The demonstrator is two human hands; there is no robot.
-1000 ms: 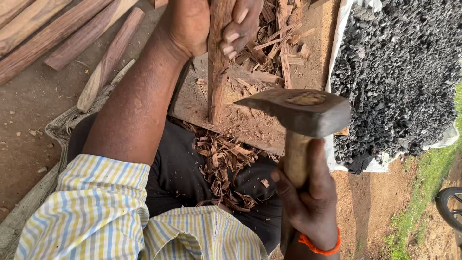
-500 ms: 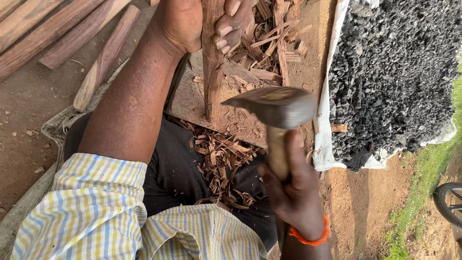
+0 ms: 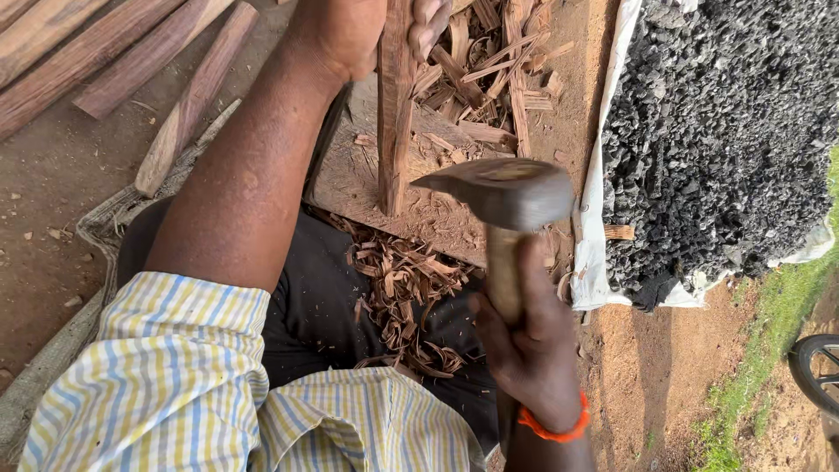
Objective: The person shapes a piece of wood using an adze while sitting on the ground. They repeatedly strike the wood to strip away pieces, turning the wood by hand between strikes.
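Observation:
My left hand [image 3: 367, 31] grips a reddish wooden stick [image 3: 395, 122] near its top and holds it upright on a flat wooden block [image 3: 367, 188]. My right hand [image 3: 524, 336], with an orange band at the wrist, is closed around the wooden handle of an adze-like hatchet. Its metal head [image 3: 498, 190] sits just right of the stick's lower end, blade edge pointing at the stick. Whether the blade touches the wood is unclear.
Wood shavings [image 3: 406, 288] lie over my dark lap and behind the block. Long wooden billets [image 3: 114, 65] lie on the dirt at the upper left. A heap of dark gravel [image 3: 717, 131] on a white sheet fills the right. A wheel [image 3: 817, 371] shows at the right edge.
The hatchet has come down and to the left, closer to the stick's lower end. My left hand keeps the stick upright on the block.

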